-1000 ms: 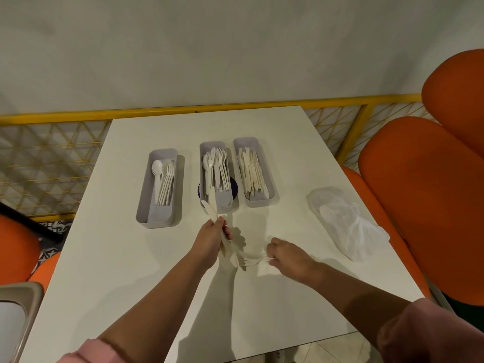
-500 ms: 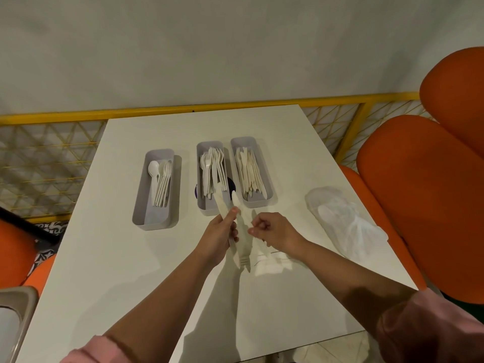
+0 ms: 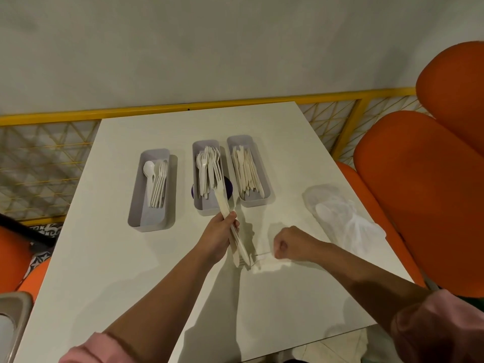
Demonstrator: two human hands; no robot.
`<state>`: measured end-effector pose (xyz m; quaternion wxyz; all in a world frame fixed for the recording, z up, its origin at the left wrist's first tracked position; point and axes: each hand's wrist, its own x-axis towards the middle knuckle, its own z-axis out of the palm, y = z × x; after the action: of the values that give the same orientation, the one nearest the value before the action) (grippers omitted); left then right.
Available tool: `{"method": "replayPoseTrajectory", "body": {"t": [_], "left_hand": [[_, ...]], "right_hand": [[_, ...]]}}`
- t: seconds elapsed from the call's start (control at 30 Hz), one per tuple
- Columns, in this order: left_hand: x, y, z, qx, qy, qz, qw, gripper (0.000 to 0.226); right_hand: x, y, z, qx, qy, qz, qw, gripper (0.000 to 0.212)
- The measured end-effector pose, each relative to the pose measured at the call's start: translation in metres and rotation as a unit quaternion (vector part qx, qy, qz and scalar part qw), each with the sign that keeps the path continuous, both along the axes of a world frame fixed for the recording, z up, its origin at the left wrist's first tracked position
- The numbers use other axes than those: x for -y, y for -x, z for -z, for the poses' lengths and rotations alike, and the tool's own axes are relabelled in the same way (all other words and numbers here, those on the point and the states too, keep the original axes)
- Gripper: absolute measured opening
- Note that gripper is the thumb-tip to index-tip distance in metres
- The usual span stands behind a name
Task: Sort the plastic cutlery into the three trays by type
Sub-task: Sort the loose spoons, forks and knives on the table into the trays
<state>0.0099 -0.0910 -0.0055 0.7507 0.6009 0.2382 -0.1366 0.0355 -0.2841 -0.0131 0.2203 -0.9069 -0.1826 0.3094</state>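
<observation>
Left hand (image 3: 221, 233), fingers round a bunch of white plastic cutlery (image 3: 223, 205), right hand (image 3: 290, 243) at 3 o'clock, fingers pinching a thin white fork (image 3: 263, 254)

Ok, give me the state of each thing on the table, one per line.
Left tray, partly filled with spoons.
Middle tray, holding forks.
Right tray, holding knives.
Left hand, gripping a cutlery bundle above the table.
Right hand, fingers curled; grip unclear.
Plastic bag, crumpled, lying on the table.
</observation>
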Motion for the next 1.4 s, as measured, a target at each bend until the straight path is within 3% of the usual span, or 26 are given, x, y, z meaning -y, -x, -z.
{"method": "replayPoseTrajectory", "body": {"t": [0.13, 0.33, 0.5, 0.73, 0.87, 1.03, 1.2, 1.4], "left_hand": [[0.002, -0.001, 0.002, 0.001, 0.009, -0.002, 1.0, 0.022], [0.006, 0.0, 0.005, -0.006, 0.0, 0.01, 1.0, 0.023], [0.009, -0.001, 0.0, -0.008, 0.001, -0.001, 1.0, 0.022], [0.002, -0.002, -0.005, -0.022, 0.025, -0.028, 0.999, 0.023], [-0.002, -0.006, -0.006, -0.025, 0.037, -0.064, 0.997, 0.023], [-0.001, -0.009, -0.013, -0.012, 0.061, -0.067, 0.996, 0.025], [0.003, -0.013, -0.016, 0.014, 0.05, -0.015, 0.999, 0.035], [0.012, -0.024, -0.022, 0.067, 0.075, 0.002, 0.995, 0.038]], "right_hand": [[0.018, 0.01, 0.012, 0.029, 0.085, -0.03, 0.996, 0.011], [0.019, 0.016, 0.019, 0.096, 0.11, -0.072, 0.987, 0.003], [0.019, 0.017, 0.018, 0.089, 0.119, -0.104, 0.983, 0.015], [0.012, 0.002, -0.006, -0.063, -0.03, -0.022, 0.997, 0.034], [0.004, -0.011, -0.031, -0.106, -0.106, 0.031, 0.988, 0.021], [-0.018, -0.019, -0.043, -0.117, -0.249, 0.129, 0.953, 0.019], [-0.052, -0.025, -0.051, -0.104, -0.326, 0.174, 0.923, 0.014], [-0.084, -0.031, -0.05, -0.029, -0.314, 0.225, 0.922, 0.011]]}}
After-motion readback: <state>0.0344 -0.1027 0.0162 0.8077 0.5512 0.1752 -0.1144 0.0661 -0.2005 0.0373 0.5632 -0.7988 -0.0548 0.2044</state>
